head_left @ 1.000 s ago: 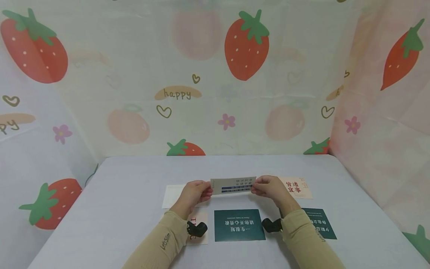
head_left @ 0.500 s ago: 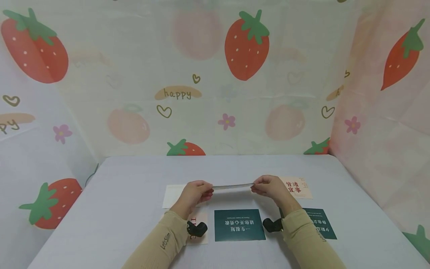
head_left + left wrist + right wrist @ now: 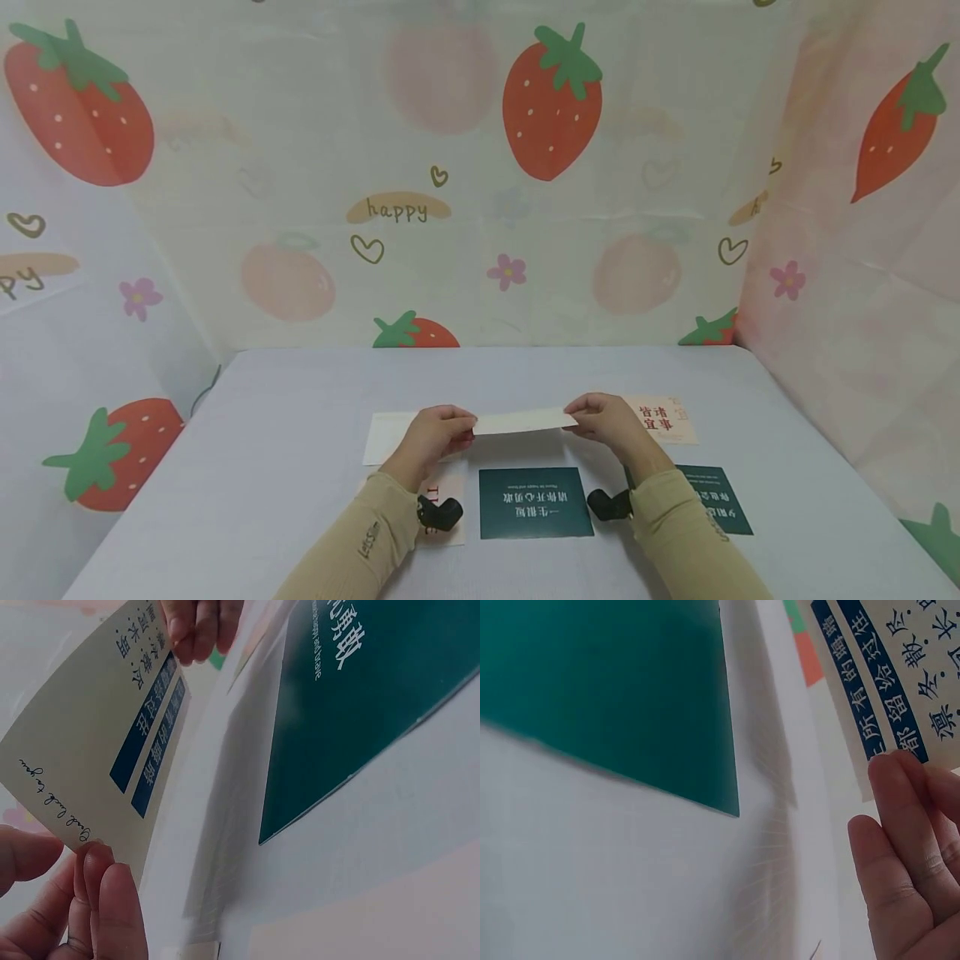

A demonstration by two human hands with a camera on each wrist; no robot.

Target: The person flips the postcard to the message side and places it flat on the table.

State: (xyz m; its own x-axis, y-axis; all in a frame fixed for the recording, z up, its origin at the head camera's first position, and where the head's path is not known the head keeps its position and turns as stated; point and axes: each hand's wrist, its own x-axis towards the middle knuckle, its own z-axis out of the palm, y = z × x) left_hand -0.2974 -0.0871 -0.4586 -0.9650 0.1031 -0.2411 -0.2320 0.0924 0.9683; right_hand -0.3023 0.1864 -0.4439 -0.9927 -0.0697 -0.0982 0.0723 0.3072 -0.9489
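Note:
Both hands hold a cream postcard [image 3: 521, 422] up over the table, tilted so that its plain side shows in the head view. My left hand [image 3: 435, 435] pinches its left end, and my right hand [image 3: 609, 425] pinches the right end between thumb and fingers. In the left wrist view, the postcard's printed side [image 3: 82, 735] carries two blue bands and handwriting-style words. The same bands show by my right fingertips [image 3: 892, 769]. Just below, on the table, lies a dark green card [image 3: 536, 503] with white lettering.
A white card [image 3: 384, 437] lies behind the left forearm, and a pale card with red letters [image 3: 448, 533] is partly under the left wrist. To the right are a cream card with red characters [image 3: 663, 419] and another green card [image 3: 723, 504]. A strawberry-print cloth [image 3: 480, 167] hangs behind.
The postcard has turned in the hands: its printed face showed first, then its thin edge, now the plain side. The hands stay in nearly the same place.

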